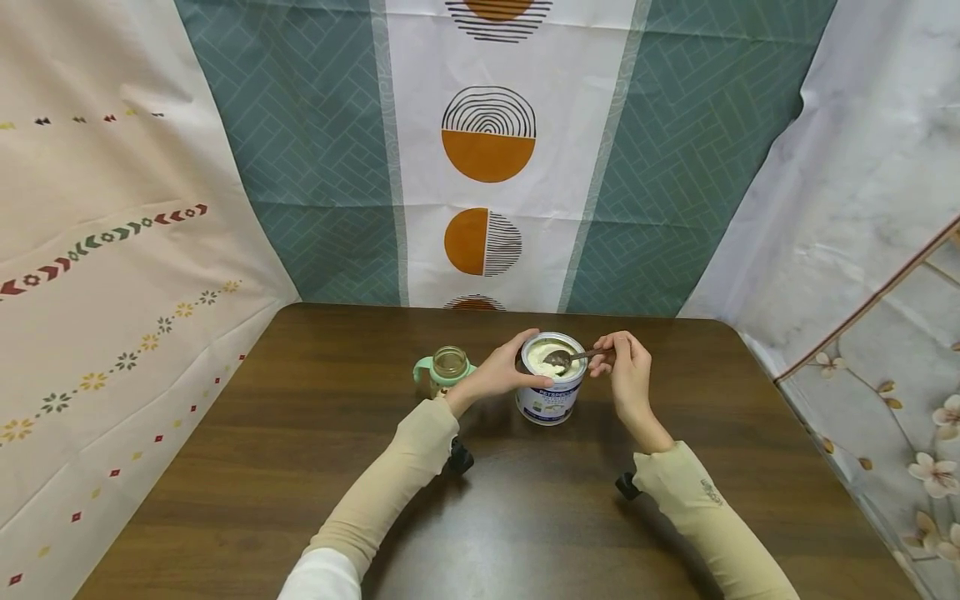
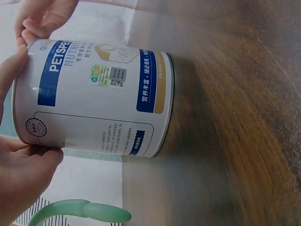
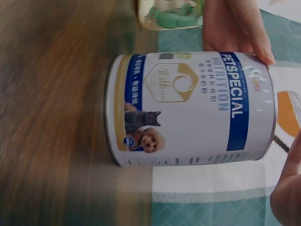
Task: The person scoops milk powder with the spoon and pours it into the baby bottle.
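Note:
A white and blue tin of pet milk powder [image 1: 549, 406] stands upright on the table, its top open. Pale cream powder [image 1: 542, 354] shows inside. My left hand [image 1: 498, 372] grips the tin round its upper side, thumb in front and fingers behind. In my right hand [image 1: 628, 367] the handle of a metal spoon [image 1: 558, 358] is pinched, and the spoon's bowl rests in the powder. The right wrist view shows the tin's printed side [image 3: 188, 110] with a cat and a dog, while the spoon's bowl is hidden there.
Just left of the tin, partly behind my left wrist, stands a small clear jar [image 1: 450, 362] with green handles. The brown wooden table [image 1: 337, 358] ends at a patterned cloth [image 1: 322, 167] hanging behind it. More cloth hangs along both sides.

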`<state>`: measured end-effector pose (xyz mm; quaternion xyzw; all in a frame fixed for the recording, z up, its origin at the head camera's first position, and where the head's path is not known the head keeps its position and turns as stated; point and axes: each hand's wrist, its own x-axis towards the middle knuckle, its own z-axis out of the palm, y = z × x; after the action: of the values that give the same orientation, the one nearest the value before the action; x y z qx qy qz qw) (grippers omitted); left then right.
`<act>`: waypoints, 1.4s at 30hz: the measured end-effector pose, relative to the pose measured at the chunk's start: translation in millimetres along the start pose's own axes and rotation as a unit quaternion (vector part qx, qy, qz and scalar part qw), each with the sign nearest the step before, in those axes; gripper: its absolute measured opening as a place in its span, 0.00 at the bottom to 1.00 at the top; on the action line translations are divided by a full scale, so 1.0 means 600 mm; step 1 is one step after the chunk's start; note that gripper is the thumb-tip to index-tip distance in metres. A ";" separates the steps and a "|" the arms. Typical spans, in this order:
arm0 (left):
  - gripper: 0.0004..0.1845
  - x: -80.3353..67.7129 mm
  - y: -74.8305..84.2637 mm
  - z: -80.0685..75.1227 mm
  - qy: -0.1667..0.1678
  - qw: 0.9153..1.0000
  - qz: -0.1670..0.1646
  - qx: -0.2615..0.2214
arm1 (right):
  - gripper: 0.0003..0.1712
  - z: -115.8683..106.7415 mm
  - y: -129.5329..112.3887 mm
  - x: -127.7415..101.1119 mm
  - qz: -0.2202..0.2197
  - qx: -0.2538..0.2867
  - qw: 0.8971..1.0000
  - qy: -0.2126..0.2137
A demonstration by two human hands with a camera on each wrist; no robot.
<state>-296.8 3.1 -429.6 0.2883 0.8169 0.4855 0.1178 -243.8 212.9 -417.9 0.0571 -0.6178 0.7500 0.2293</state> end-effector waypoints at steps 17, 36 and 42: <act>0.50 0.004 -0.011 0.000 -0.004 1.000 -0.002 -0.012 | 0.18 -0.011 -0.016 0.028 0.137 0.165 0.975 0.064; 0.51 0.006 -0.012 0.000 -0.006 1.000 0.001 -0.006 | 0.19 -0.019 -0.011 0.030 0.251 0.251 0.933 0.064; 0.51 0.007 -0.010 -0.001 0.001 1.000 -0.002 0.003 | 0.19 -0.021 -0.006 0.028 0.261 0.273 0.924 0.055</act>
<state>-302.7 2.8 -434.2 0.2865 0.8190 0.4833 0.1166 -254.7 230.2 -411.2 -0.0874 -0.3681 0.9250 0.0349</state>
